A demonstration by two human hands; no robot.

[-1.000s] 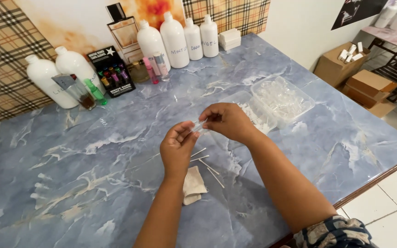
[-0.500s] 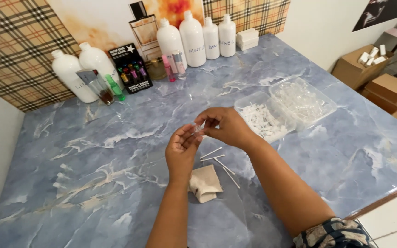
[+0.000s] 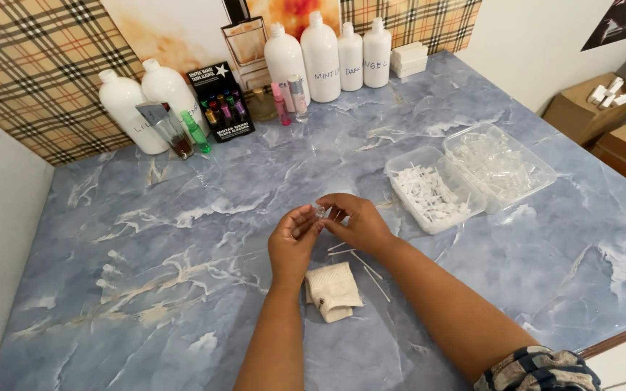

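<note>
Both hands are meeting mid-bench: left hand [image 3: 293, 242] and right hand [image 3: 356, 223] are pinching 1 small clear vial [image 3: 320, 211] between fingertips, equally near, its long axis too small to tell

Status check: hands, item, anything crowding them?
Left hand and right hand together pinch a small clear vial. Thin sticks, folded cloth lie below.

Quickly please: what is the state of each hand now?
Left hand: closed, pinching a small clear vial.
Right hand: closed, fingertips on the same vial.
</note>
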